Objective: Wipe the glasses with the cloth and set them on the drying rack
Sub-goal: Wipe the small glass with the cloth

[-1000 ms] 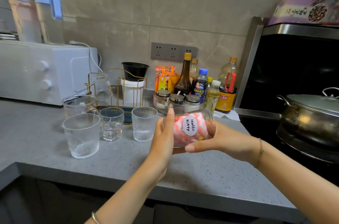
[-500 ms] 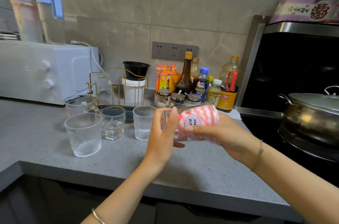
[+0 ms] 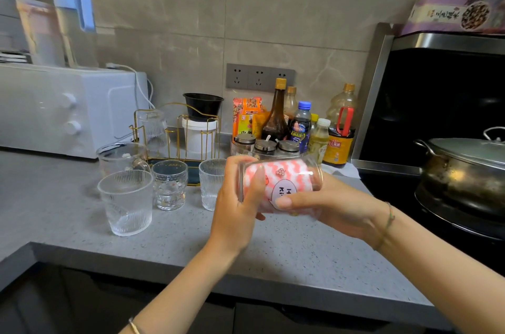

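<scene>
**A:** Which step is this?

**B:** The wiping, I judge. The glass (image 3: 314, 173) is held on its side above the counter (image 3: 300, 260), centre frame, with the pink cloth (image 3: 276, 176) stuffed inside. The right hand (image 3: 336, 210) wraps its body, thumb across the front. The left hand (image 3: 237, 197) curls round the rim end; whether it also pinches the cloth, I cannot tell.

**A:** And next?

**B:** Probably draw the cloth out, turn the glass mouth-down and carry it to the drying rack (image 3: 177, 126), left of centre, where one racked glass (image 3: 151, 126) sits upended.

**A:** Room to move?

**B:** Four waiting glasses (image 3: 125, 202) crowd the rack's front, so go over them. The counter's front edge lies just below the hands, and the pot (image 3: 464, 169) stands at right.
</scene>
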Tool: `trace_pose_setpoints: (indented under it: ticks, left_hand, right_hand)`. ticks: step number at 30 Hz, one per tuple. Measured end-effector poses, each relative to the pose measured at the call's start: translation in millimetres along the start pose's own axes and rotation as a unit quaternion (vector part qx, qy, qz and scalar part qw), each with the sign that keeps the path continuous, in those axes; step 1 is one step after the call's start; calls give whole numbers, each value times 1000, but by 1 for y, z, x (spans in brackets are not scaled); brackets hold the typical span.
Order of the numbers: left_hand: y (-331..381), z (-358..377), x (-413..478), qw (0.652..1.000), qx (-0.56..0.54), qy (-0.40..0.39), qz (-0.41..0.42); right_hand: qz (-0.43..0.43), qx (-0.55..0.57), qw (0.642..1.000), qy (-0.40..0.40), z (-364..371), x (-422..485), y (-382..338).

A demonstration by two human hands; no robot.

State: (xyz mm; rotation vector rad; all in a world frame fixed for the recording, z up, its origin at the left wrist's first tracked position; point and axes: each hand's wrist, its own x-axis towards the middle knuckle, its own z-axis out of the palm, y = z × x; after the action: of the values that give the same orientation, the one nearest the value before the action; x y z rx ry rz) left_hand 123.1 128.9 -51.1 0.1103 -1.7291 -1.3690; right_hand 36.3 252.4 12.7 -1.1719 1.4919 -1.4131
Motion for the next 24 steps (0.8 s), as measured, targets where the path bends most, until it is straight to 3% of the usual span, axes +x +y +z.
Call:
trace_pose_setpoints:
  ticks: [3, 9, 13, 18, 24]
  left_hand:
    - [-2, 0, -1, 1000, -2, -11, 17]
    - [-4, -2, -1, 997, 12, -60, -43]
    - [-1, -2, 6, 982, -13, -93, -166]
    - [8, -4, 10, 932, -118, -100, -328]
    - [0, 5, 10, 955, -67, -33, -288]
  right_hand:
    - [-3, -12, 999, -30, 0, -3, -3]
    - [-4, -64, 997, 43, 2, -3, -2]
    - [-13, -105, 989, 102, -2, -4, 2]
    - [-68, -160, 971, 163, 2, -3, 7]
    - [-44, -179, 971, 154, 2, 0, 7]
